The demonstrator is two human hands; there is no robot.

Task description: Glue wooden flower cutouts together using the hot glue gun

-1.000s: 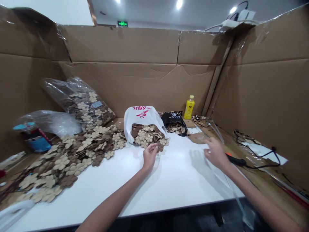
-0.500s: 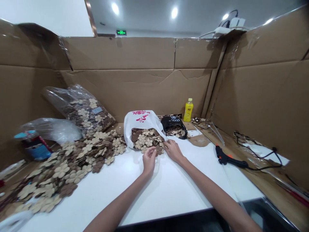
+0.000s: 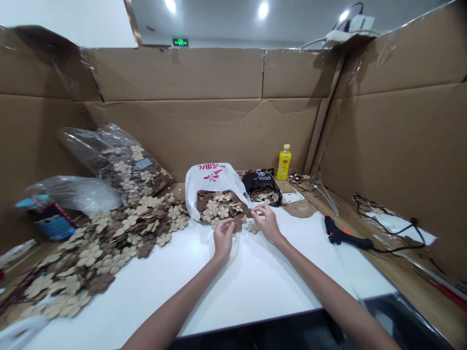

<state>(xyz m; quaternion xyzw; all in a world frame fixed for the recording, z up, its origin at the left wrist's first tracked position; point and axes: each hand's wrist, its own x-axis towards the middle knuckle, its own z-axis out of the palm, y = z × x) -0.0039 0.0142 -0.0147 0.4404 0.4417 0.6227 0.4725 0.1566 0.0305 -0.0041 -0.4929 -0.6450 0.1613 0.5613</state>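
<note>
Left hand: fingers curled, tips drawn together at the edge of the pile (cannot tell whether a piece is pinched there).
Right hand: half open, fingertips on the flower cutouts spilling from the white plastic bag.
Bench: carries both hands and the bag.
Handling: the cutouts overlap loosely, so taking them singly from the top should stop the pile sliding.

Probably felt flowers inside carrier bag

Tall tan cardboard panels wall in the space on three sides. Overhead, round recessed lights shine from a grey ceiling, and a small green exit sign glows beyond.
</note>
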